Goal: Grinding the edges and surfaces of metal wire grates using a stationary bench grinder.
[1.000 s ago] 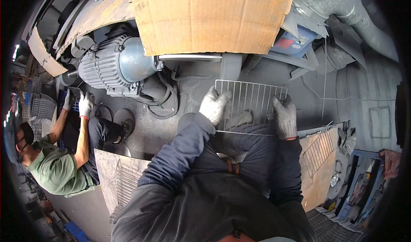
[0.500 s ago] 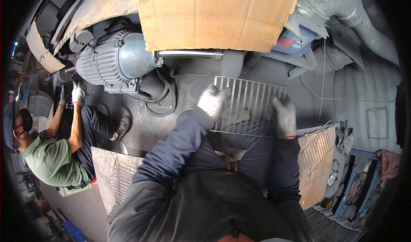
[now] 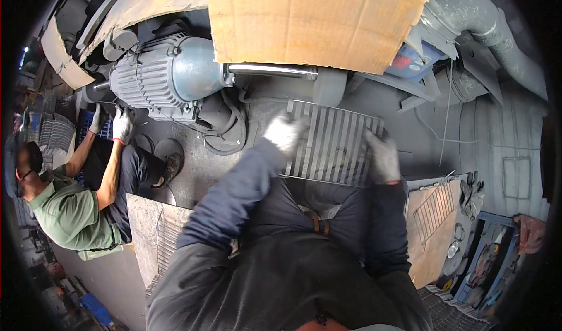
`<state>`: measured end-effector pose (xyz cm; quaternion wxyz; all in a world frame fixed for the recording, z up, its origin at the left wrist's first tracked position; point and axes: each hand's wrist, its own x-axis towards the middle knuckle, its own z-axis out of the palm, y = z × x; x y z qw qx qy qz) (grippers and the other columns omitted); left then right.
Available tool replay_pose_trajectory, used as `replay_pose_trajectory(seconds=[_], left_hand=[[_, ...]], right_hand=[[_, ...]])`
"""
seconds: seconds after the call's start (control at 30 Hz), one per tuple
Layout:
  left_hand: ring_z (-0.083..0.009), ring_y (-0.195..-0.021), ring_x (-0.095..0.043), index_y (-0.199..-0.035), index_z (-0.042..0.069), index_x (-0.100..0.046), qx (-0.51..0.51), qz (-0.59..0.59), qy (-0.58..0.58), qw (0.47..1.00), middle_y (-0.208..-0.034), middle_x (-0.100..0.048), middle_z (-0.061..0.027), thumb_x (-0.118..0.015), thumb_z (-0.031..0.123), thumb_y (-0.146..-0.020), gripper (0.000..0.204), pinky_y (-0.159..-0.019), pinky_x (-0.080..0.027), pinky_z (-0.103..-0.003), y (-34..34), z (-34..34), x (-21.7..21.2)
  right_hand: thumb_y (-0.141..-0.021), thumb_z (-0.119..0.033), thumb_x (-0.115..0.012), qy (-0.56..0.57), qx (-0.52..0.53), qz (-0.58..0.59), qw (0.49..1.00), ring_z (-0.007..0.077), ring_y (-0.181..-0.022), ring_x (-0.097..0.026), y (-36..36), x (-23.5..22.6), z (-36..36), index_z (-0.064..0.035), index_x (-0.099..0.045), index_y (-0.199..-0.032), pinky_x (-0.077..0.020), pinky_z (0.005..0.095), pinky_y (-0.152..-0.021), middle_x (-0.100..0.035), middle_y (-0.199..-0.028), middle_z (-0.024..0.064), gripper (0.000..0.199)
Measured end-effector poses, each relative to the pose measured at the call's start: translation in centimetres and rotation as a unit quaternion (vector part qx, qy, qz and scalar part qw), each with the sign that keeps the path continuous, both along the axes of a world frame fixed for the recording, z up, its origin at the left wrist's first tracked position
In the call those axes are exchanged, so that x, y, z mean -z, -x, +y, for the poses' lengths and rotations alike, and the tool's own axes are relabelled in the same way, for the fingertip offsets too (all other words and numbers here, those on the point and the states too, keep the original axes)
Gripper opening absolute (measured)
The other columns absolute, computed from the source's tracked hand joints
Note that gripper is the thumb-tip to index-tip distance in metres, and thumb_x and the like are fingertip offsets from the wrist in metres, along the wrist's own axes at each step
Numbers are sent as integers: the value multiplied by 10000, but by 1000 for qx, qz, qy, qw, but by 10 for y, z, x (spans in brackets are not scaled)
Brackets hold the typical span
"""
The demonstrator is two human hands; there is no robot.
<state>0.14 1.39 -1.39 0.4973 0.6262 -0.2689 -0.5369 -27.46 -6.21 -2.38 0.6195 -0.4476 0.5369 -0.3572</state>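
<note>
I hold a rectangular wire rack (image 3: 336,146) of many parallel bars up in front of my knees, below the grey wheel (image 3: 329,87) on the machine shaft. My gloved left hand (image 3: 285,133) is closed on the rack's left edge, slightly smeared by motion. At the opposite edge my gloved right hand (image 3: 384,159) grips it too. The bars look wide and streaked, and the fingers behind the rack are partly hidden. Between the rack and the wheel I cannot make out any contact.
A finned electric motor (image 3: 155,76) stands ahead on the left, under a cardboard sheet (image 3: 316,23). More wire racks lie on a board (image 3: 143,225) to my left and another board (image 3: 448,231) to my right. A co-worker (image 3: 76,208) with gloves sits at far left.
My view has turned a little, so the motor and cardboard sit further right. The rack has shifted slightly left and up, its bars now streaked; both hands keep their hold.
</note>
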Motion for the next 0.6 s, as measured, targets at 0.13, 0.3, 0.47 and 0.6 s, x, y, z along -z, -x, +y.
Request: replay_pose_trajectory(seconds=[0.13,0.3,0.47,0.6], left_hand=[[-266,-695,-721,-1170,-15,-582,52,154,6,987,-914,-687,-143,-694,136,-978,270,-609,-645,-413,5,-15,17],[-260,-699,-726,-1173,53,-599,10,153,-42,987,-944,-715,-115,-598,103,-1000,179,-621,-665,-432,-93,29,0],[-233,-747,-741,-1256,32,-608,42,131,-27,990,-948,-727,-106,-630,87,-986,276,-666,-652,-400,-92,25,14],[-219,-748,-736,-1200,9,-673,165,12,7,986,-945,-730,-122,-651,163,-1000,253,-677,-631,-373,12,-37,15]], right_hand=[[-1004,-121,-671,-49,58,-101,992,225,-1026,-733,34,8,-8,20,-672,-1287,-608,352,-816,-748,-1122,123,316],[-997,-139,-623,42,-164,19,985,200,-969,-690,-46,29,-7,-18,-663,-1297,-595,370,-782,-706,-1052,102,326],[-997,-135,-614,-31,-140,-16,990,218,-933,-691,-61,-32,12,3,-640,-1338,-571,342,-817,-718,-1107,109,369],[-979,-94,-609,25,31,-25,999,235,-1040,-699,43,-30,1,32,-619,-1391,-563,343,-923,-718,-1235,132,431]])
